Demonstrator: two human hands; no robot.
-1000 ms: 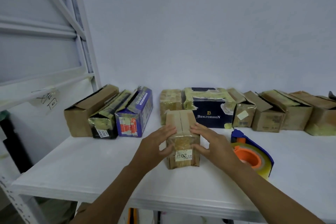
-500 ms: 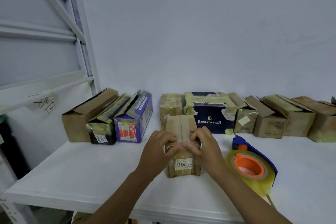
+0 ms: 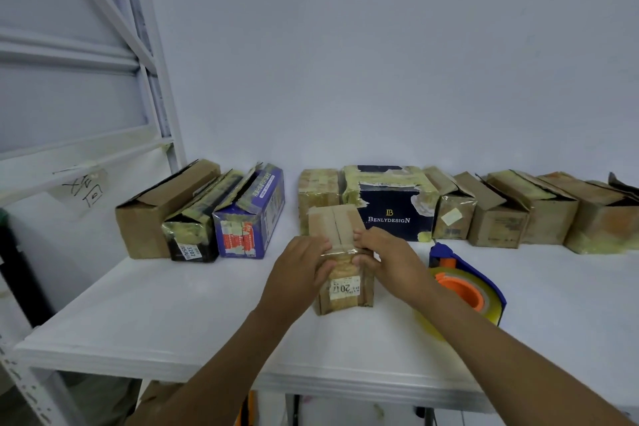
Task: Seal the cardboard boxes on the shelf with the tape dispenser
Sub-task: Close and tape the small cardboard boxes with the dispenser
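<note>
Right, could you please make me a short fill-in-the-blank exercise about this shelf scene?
1. The left hand and right hand hold the small box; the tape dispenser lies to its ___.
2. Its roll's core is ___.
3. The navy box behind reads ___.
Missing words: right; orange; BENLYDESIGN.

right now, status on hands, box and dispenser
Left hand and right hand grip the small box. Tape dispenser lies on shelf to its right. Nothing blocking.
</note>
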